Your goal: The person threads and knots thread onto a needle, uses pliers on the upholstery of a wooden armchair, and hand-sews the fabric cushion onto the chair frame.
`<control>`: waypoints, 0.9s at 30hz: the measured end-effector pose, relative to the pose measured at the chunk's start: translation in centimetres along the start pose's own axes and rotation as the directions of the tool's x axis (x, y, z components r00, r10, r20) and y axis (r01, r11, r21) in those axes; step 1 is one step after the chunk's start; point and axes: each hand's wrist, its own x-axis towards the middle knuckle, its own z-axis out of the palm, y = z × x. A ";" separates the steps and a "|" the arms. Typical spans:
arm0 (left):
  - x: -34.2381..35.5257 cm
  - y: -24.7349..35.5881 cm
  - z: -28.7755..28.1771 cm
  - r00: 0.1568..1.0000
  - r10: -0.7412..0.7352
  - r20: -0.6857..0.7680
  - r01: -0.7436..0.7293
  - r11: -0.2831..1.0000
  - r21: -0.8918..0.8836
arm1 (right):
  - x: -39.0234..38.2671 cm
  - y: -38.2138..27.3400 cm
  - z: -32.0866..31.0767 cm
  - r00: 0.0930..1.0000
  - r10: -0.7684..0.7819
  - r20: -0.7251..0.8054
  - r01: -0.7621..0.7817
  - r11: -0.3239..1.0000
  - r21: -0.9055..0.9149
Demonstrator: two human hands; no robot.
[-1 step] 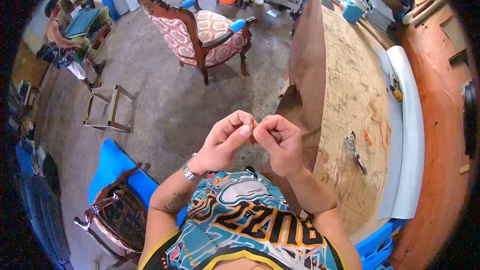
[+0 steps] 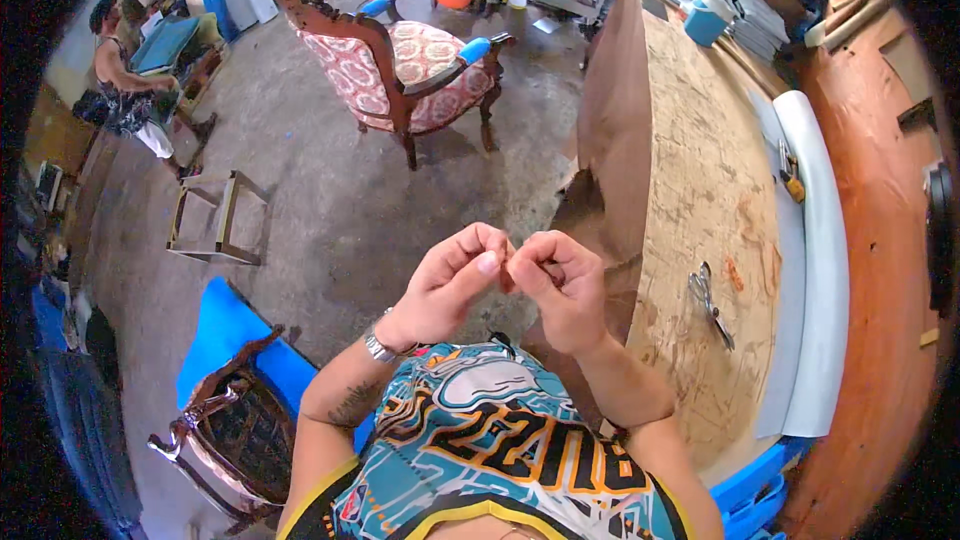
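Observation:
My left hand [image 2: 455,275] and my right hand [image 2: 562,285] meet in front of my chest, fingertips pinched close together. Both are closed around something too small to make out, perhaps hidden by the fingers. A metal-banded watch [image 2: 380,345] circles my left wrist. To the right of my right hand, a pair of scissors [image 2: 710,305] lies on the wooden worktable [image 2: 700,220]. Brown cloth [image 2: 612,110] hangs down over the table's near-left side.
A carved armchair [image 2: 345,75] with pink patterned upholstery stands ahead. At lower left are a dark wooden chair frame [image 2: 245,430] and blue material [image 2: 225,340]. A small wooden frame [image 2: 218,218] and a seated person [image 2: 125,80] are farther left. A white roll [image 2: 815,270] lines the table's right.
My hands hold almost the same pose, their fingertips shifting only slightly. The seated person's arm at the left has moved a little forward.

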 end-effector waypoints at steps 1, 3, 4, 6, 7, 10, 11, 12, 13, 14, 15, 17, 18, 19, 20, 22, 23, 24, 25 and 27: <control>-0.1 0.0 0.0 0.999 -0.031 0.032 0.032 0.999 -0.044 | -0.1 0.0 -0.1 1.000 0.031 0.000 -0.031 0.998 0.048; -0.3 -0.1 -0.1 0.996 -0.062 0.062 0.067 0.994 -0.090 | -0.3 0.0 -0.2 0.999 0.029 0.022 -0.030 0.999 0.040; -0.3 -0.1 -0.1 0.994 -0.087 0.067 0.096 0.984 -0.148 | -0.4 0.0 -0.4 0.999 0.024 0.042 -0.025 0.999 0.040; -0.4 -0.1 -0.1 0.991 -0.113 0.077 0.126 0.971 -0.203 | -0.5 0.1 -0.6 0.998 0.031 0.051 -0.033 0.998 0.047; -0.5 -0.1 -0.1 0.989 -0.125 0.084 0.142 0.957 -0.252 | -0.5 0.1 -0.7 0.997 0.051 0.050 -0.054 0.997 0.063; -0.6 -0.4 0.1 0.993 -0.100 0.064 0.116 0.937 -0.330 | -0.7 0.3 -0.8 0.997 -0.051 0.062 0.054 0.998 -0.043; -0.7 -0.4 0.2 0.997 -0.074 0.024 0.078 0.927 -0.367 | -0.8 0.4 -0.8 0.996 -0.060 0.058 0.063 0.997 -0.046; -0.7 -0.5 0.4 0.997 -0.066 0.030 0.072 0.930 -0.360 | -0.9 0.5 -0.8 0.995 -0.093 0.039 0.098 0.984 -0.147; -0.7 -0.6 0.5 0.997 -0.050 -0.064 0.027 0.949 -0.313 | -0.9 0.6 -0.7 0.990 -0.140 0.020 0.140 0.960 -0.244; -0.6 -0.8 0.7 0.989 -0.019 -0.150 -0.024 0.960 -0.278 | -0.9 0.7 -0.6 0.991 -0.129 0.025 0.131 0.960 -0.246; -0.3 -0.9 0.9 0.988 0.034 -0.149 -0.082 0.941 -0.327 | -1.0 0.7 -0.4 0.991 -0.137 0.006 0.131 0.933 -0.334; 0.3 -1.2 1.2 0.978 0.075 -0.194 -0.142 0.922 -0.360 | -1.0 0.9 -0.1 0.987 -0.160 -0.018 0.137 0.898 -0.418; 0.5 -1.4 1.2 0.964 0.121 -0.239 -0.213 0.887 -0.409 | -1.0 1.1 0.1 0.984 -0.176 -0.022 0.147 0.879 -0.453; 0.7 -1.5 1.4 0.944 0.111 -0.310 -0.241 0.875 -0.420 | -1.0 1.2 0.2 0.983 -0.184 -0.018 0.150 0.851 -0.504; 0.8 -1.6 1.3 0.941 0.121 -0.317 -0.252 0.876 -0.412 | -1.0 1.3 0.3 0.980 -0.198 -0.027 0.160 0.857 -0.489; 0.7 -1.6 1.2 0.858 0.121 -0.500 -0.318 0.889 -0.330 | -1.2 1.7 0.2 0.976 -0.198 -0.094 0.137 0.885 -0.444; 0.6 -1.6 1.1 0.864 0.128 -0.487 -0.324 0.882 -0.342 | -1.3 1.8 0.2 0.975 -0.201 -0.094 0.140 0.885 -0.444; 0.5 -1.5 0.9 0.868 0.126 -0.481 -0.312 0.891 -0.330 | -1.4 2.0 0.1 0.980 -0.180 -0.084 0.126 0.888 -0.443; 0.4 -1.5 0.8 0.871 0.108 -0.480 -0.315 0.872 -0.374 | -1.5 2.1 0.0 0.985 -0.157 -0.074 0.109 0.890 -0.443; 0.4 -1.5 0.5 0.875 0.089 -0.476 -0.315 0.851 -0.421 | -1.6 2.3 0.1 0.987 -0.140 -0.085 0.095 0.913 -0.397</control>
